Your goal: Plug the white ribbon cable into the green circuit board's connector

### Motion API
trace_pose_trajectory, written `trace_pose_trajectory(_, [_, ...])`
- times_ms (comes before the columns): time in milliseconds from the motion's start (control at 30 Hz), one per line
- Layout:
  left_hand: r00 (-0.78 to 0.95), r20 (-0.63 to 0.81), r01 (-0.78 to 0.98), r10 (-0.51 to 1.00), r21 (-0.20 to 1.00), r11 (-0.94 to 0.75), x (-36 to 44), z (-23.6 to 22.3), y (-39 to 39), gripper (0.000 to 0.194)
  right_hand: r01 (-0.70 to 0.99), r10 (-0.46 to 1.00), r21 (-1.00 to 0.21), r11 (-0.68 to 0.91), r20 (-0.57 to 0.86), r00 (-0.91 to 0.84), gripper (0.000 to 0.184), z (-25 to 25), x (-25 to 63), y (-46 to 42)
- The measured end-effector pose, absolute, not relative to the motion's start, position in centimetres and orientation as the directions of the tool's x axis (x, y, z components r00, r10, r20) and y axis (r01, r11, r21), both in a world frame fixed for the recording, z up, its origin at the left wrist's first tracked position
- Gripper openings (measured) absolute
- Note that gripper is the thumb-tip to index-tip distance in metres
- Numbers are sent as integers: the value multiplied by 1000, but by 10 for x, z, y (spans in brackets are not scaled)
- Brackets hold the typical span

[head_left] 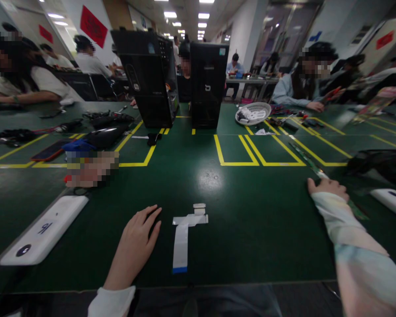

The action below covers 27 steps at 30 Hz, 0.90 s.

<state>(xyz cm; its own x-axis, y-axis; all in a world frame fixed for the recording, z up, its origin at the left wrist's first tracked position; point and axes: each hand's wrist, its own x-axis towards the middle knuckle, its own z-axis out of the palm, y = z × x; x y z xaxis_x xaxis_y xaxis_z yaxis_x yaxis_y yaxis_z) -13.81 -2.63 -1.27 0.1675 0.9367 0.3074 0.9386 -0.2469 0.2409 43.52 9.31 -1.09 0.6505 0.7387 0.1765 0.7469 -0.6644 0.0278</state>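
My left hand [137, 240] rests on the green table, fingers apart and holding nothing. Just to its right lies a flat white ribbon cable [181, 242], folded into a T shape, with a blue end toward me and a small connector piece [199, 208] at its far end. Over on the right, my right hand [330, 189] is closed over a long, narrow green circuit board strip [305, 156]. The strip runs beneath the hand and shows on both sides of it; the fingertips are partly hidden.
Two black computer towers [148, 83] [207, 86] stand at the back. A white basket [253, 113] holds pale parts. White devices [46, 229] [392, 202] lie at both sides. Tools and cables [108, 132] sit back left. Yellow tape [239, 164] marks the table. Several people sit around.
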Motion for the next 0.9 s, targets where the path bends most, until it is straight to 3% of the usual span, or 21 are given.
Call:
trace_pose_trajectory(133, [167,300,939,939,241,-244,-138,-13,-26,45,755,754,32,-654,109,648,72,-5,429,83])
trace_pose_trajectory(333, [162,278,947,947,226,-228,-138,-13,-27,46,851,855,75,-519,58,516,72,-10,419,51])
trace_pose_trajectory(600, [168,276,946,947,224,-233,-139,-14,-27,47,962,939,54,-268,239,248,72,-31,417,10])
trace_pose_trajectory(733, [176,286,944,942,221,-243,-139,-14,-26,47,894,858,53,-445,310,409,81,-16,388,-16])
trace_pose_trajectory(900, [185,290,942,939,219,-254,-138,-13,-27,46,757,748,31,-653,184,638,90,3,365,-44])
